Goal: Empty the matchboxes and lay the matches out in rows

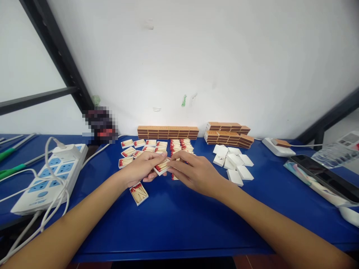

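My left hand (141,169) grips a small white tray of red-tipped matches (162,166) above the blue table (179,220). My right hand (193,172) meets it from the right, fingers pinched on the same tray's end. Under and behind my right hand lies a heap of loose matches (181,145). Another filled tray (139,193) rests on the table just below my left hand. Several more filled trays (134,148) lie in rows behind my left hand.
Several empty white trays (234,162) lie to the right. Brown matchbox sleeves (167,132) and a second stack (228,134) line the wall. A white power strip (47,178) with cables is at left. A dark phone (325,176) lies at right.
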Tool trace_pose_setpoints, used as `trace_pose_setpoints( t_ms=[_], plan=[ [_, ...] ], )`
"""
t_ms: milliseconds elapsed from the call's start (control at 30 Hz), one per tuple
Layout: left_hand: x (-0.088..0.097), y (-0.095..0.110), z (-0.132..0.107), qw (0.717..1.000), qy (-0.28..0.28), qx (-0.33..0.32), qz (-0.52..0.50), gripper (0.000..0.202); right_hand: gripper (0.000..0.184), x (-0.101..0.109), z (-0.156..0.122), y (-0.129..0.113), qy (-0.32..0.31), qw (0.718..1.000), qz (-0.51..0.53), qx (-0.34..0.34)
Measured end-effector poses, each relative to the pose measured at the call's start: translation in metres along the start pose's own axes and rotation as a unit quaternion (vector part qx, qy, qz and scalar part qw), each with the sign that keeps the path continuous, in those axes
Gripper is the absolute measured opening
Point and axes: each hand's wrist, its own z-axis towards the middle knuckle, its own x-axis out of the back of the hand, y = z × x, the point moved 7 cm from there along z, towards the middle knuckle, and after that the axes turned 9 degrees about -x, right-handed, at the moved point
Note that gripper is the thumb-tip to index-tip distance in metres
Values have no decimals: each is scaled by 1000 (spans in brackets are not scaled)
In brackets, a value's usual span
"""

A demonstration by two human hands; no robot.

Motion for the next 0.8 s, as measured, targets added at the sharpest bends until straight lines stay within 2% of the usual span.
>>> trace_pose_setpoints(
  t_ms=[200,333,467,533,600,700,800],
  plan=[
    [-6,1,-1,1000,-21,10,-7,51,21,3,1,-7,-2,1000,-11,23],
    [-8,2,-3,1000,-27,12,-3,50,24,-2,1,-13,-29,998,-34,48],
    [-10,2,-4,999,-46,3,-7,53,25,-9,0,-14,-51,997,-54,37],
    [-7,0,-3,999,-31,7,-4,54,27,-9,0,-11,-59,997,-50,28],
    [-2,0,-2,1000,-6,10,1,56,29,-4,1,0,-68,997,-31,5],
    [7,7,-1,999,36,-5,23,55,29,13,6,36,-80,994,16,-74],
    [18,16,-1,995,83,-26,58,52,22,23,5,80,-159,972,29,-170]
  ],
)
